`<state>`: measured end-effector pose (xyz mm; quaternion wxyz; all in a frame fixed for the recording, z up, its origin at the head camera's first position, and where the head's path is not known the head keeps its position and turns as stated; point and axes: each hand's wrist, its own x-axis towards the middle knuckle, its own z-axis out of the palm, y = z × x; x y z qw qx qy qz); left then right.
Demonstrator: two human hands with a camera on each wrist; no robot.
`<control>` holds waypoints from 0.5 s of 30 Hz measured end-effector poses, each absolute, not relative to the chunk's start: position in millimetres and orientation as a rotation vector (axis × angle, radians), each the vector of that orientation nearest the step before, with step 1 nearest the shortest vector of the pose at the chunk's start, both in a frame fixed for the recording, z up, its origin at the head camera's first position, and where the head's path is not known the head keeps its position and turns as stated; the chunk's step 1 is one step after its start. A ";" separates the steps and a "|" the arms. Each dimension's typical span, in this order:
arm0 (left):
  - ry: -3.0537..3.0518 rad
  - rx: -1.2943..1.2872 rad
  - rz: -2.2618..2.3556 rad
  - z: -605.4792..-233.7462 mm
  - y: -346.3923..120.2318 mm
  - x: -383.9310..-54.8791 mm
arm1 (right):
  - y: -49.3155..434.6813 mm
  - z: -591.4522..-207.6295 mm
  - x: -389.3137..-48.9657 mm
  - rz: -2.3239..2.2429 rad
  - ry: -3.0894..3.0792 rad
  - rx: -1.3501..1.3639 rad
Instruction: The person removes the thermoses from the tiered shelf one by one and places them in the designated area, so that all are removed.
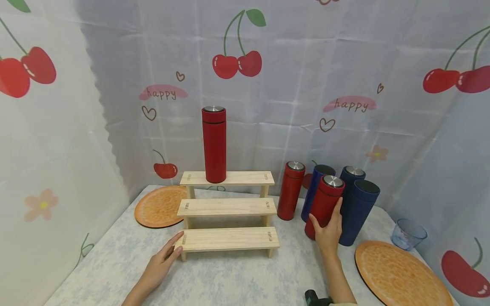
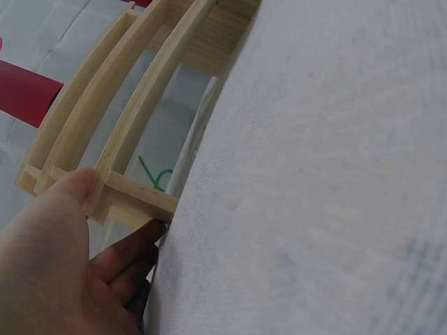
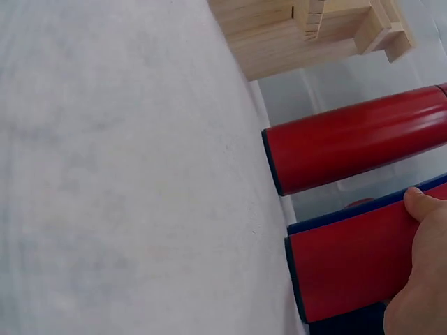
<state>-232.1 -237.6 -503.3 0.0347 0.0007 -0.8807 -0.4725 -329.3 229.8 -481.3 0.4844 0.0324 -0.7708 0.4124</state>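
Observation:
A three-tier wooden step rack (image 1: pixel 229 239) stands on the table, and a red thermos (image 1: pixel 214 146) is upright on its top tier. My left hand (image 1: pixel 158 263) holds the left end of the lowest tier; in the left wrist view the thumb of that hand (image 2: pixel 52 258) lies against the wood, with curled fingers near the leg. On the right, my right hand (image 1: pixel 328 233) grips a second red thermos (image 1: pixel 324 202) with a silver lid, its thumb on the left side. The right wrist view shows this thermos (image 3: pixel 349 265) with its base at or close to the tabletop.
Another red thermos (image 1: pixel 291 191) stands right of the rack. Blue thermoses (image 1: pixel 357 216) cluster around the gripped one. An orange round mat (image 1: pixel 158 206) lies behind left, another mat (image 1: pixel 400 272) at front right, beside a clear blue cup (image 1: pixel 408 234). A patterned curtain (image 1: pixel 291 106) closes the back.

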 end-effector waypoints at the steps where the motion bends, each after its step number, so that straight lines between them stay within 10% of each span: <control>1: -2.704 -0.003 -1.458 -503.4 -237.7 -232.4 | 230.2 -482.5 -329.9 1.006 -1.883 0.073; 15: -2.698 -0.007 -1.484 -503.1 -237.5 -232.8 | 229.1 -481.0 -329.4 1.024 -1.872 0.026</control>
